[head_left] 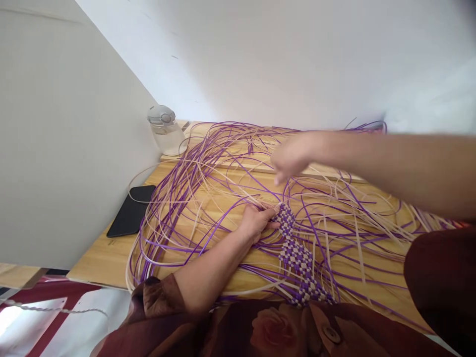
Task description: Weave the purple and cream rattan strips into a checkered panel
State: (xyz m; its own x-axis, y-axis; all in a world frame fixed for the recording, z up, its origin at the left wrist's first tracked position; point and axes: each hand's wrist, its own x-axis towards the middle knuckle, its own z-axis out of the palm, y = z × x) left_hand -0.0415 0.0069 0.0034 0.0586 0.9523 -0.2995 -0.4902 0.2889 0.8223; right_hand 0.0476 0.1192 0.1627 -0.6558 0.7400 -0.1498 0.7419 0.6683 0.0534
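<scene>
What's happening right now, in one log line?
left hand: on woven strip | right hand: raised, blurred | strands: loose on table

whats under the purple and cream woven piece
Around the woven piece, wooden tabletop and loose strands show. Whatever lies directly beneath it is covered, so I can't tell.

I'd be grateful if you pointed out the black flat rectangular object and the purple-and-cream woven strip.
Black flat rectangular object (128, 215): head view, upper face.
Purple-and-cream woven strip (297, 258): head view, middle section.
</scene>
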